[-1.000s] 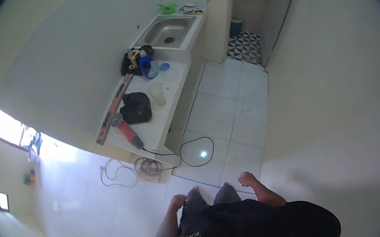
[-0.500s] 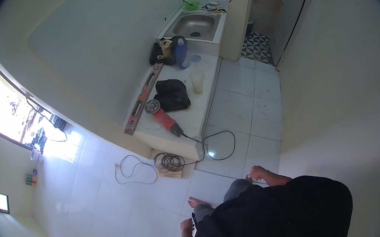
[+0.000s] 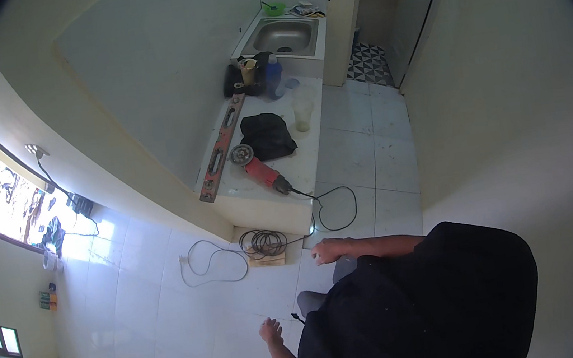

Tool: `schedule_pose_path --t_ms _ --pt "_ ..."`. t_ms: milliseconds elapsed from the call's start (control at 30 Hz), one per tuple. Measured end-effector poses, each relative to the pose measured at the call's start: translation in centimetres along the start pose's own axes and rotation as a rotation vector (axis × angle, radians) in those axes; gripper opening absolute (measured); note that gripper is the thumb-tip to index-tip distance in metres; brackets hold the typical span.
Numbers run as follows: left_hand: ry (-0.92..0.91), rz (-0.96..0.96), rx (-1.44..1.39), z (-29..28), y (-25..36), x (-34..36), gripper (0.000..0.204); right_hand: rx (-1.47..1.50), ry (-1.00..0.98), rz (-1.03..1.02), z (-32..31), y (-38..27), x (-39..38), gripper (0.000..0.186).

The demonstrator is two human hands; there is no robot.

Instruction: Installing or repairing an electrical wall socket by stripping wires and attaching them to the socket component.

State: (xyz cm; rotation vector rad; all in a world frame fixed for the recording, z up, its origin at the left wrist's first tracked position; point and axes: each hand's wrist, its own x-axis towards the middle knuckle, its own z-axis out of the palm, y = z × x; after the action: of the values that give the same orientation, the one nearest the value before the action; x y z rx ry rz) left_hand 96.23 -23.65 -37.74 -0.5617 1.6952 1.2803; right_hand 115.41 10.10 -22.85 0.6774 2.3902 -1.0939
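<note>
The long white rectangular surface [image 3: 235,186] bears a red metal spirit level [image 3: 223,146] along its wall side and a red-and-black angle grinder [image 3: 266,176] at its near end, unheld, no work apparently under way; below that end, a coiled black cord [image 3: 264,243]. Left hand [image 3: 271,331], well apart from the surface: empty, fingers loosely spread. Right hand [image 3: 326,250], nearer it: cannot tell whether closed

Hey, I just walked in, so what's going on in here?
A person stands near a low counter, neither hand visibly holding anything. The right hand is near the coiled black cord; the left hand is over the floor tiles. On the counter, a red angle grinder lies unheld beside a red spirit level, the grinder's cord trailing off the end.
</note>
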Motion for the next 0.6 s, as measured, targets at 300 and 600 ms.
schedule_pose_path --t_ms 300,600 --pt "-0.522 0.559 0.771 4.9 -4.0 -0.9 0.028 0.089 0.081 0.434 0.7 13.9 -6.5 0.039" --pt "-0.787 1.426 1.342 19.8 -5.0 6.6 0.032 0.225 0.218 0.518 -0.4 26.3 -14.7 0.038"
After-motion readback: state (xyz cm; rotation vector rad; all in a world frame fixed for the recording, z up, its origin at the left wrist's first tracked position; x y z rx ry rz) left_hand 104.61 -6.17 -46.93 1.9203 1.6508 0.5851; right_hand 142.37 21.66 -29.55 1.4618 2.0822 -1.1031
